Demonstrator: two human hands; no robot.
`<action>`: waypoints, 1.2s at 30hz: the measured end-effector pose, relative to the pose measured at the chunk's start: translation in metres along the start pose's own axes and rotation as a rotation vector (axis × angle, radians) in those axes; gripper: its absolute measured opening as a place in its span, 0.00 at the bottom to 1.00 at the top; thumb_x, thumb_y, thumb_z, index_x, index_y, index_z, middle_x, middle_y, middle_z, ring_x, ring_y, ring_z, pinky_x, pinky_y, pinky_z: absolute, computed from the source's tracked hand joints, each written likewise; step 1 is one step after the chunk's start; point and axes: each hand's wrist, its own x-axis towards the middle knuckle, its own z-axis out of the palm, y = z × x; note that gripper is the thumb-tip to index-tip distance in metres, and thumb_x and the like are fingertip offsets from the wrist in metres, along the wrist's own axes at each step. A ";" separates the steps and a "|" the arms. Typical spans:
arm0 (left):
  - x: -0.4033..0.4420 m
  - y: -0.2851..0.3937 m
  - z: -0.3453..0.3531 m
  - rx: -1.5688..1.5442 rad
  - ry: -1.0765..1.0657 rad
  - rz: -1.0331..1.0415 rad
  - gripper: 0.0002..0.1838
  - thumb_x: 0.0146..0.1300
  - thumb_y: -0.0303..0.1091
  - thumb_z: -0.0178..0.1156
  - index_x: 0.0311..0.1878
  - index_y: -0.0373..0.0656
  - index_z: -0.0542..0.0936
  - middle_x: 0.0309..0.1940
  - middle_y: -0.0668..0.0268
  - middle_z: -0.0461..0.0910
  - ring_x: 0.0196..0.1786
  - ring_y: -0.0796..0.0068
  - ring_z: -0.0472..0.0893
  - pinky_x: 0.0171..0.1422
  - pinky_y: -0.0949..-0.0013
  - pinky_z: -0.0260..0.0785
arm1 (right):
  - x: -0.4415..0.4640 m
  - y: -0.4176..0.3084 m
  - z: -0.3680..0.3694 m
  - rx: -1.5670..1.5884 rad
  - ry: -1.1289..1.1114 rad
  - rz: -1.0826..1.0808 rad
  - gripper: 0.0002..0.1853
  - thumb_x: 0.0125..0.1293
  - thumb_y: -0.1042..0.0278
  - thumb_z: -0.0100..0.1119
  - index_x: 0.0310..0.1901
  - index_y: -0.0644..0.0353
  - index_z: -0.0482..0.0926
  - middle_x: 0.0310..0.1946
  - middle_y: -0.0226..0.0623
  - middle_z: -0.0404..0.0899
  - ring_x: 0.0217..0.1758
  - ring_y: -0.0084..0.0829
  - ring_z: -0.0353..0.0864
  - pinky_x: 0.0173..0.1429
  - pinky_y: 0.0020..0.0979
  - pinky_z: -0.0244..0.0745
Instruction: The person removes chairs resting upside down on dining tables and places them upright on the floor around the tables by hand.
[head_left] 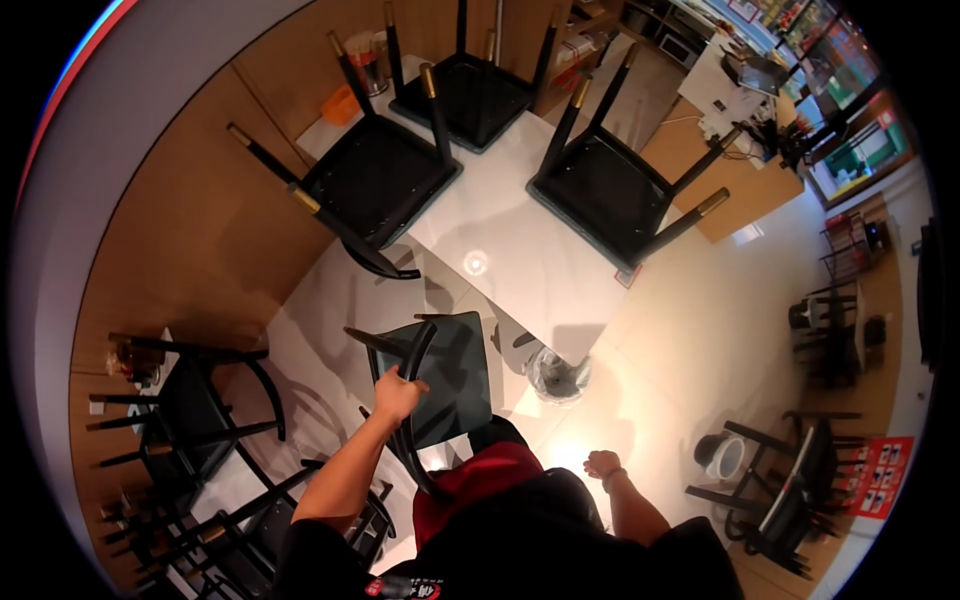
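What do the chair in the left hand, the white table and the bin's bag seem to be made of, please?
Chair: perhaps painted wood or metal, from the smooth black frame; its flat, dark seat may be leatherette.
White table: glossy laminate or stone, as a bright spot seems reflected.
Bag: probably thin plastic, looking translucent and crumpled.

It looked like a small restaurant's dining room around me: black chairs (385,178) rested upside down on a white table (490,215), a container of what seemed to be utensils (371,78) stood near the wood-panelled wall (190,225), and beyond was a cluttered service counter (722,182) beside brightly coloured displays (858,155).
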 end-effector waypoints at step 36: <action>0.302 -0.048 0.096 -0.599 -0.476 -0.522 0.34 0.68 0.58 0.60 0.64 0.43 0.64 0.49 0.60 0.74 0.51 0.59 0.77 0.56 0.48 0.78 | -0.205 0.148 0.218 -0.439 0.498 -0.268 0.25 0.66 0.45 0.54 0.46 0.59 0.85 0.44 0.49 0.85 0.52 0.45 0.84 0.58 0.40 0.76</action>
